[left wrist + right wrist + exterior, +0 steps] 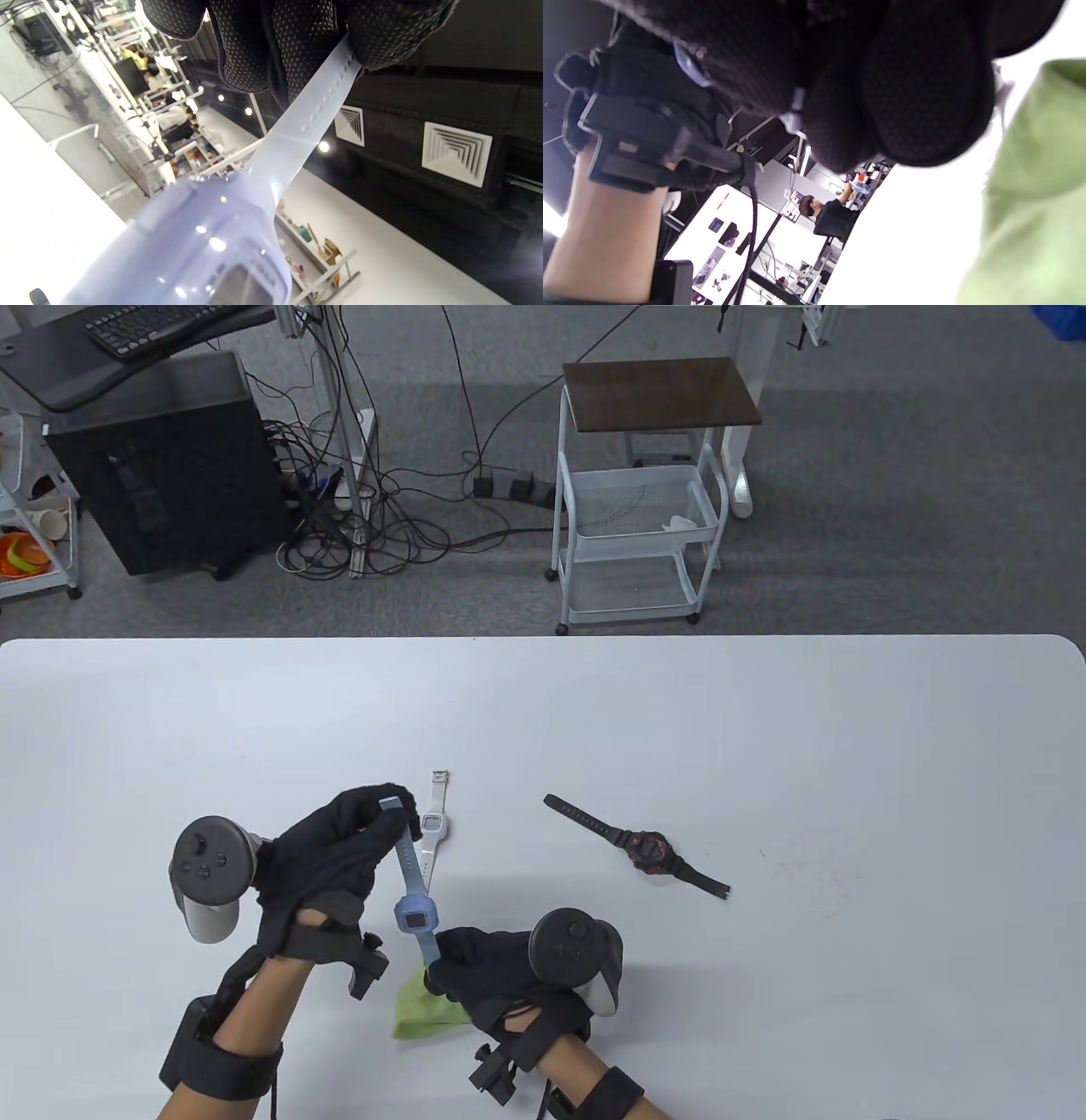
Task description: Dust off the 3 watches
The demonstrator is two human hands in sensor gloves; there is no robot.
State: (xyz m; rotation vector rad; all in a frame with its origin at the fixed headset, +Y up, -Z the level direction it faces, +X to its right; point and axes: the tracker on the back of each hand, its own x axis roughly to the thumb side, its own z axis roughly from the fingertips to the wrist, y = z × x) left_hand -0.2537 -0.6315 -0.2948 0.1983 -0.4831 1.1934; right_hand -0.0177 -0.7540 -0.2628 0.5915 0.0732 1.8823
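Three watches, one lifted off the bench

Both hands hold the blue watch (pixel 416 913) above the bench (pixel 764 729). The left hand (pixel 335 853) pinches its upper strap end; the right hand (pixel 484 971) grips the lower strap end, with the green cloth (pixel 416 1014) just beneath it. A white watch (pixel 433 824) lies flat just behind, and a black watch (pixel 649 851) lies well apart to the right.

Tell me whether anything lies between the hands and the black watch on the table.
Nothing visible does: bare table separates the right hand from the black watch. Both hands are occupied, though, holding the blue watch.
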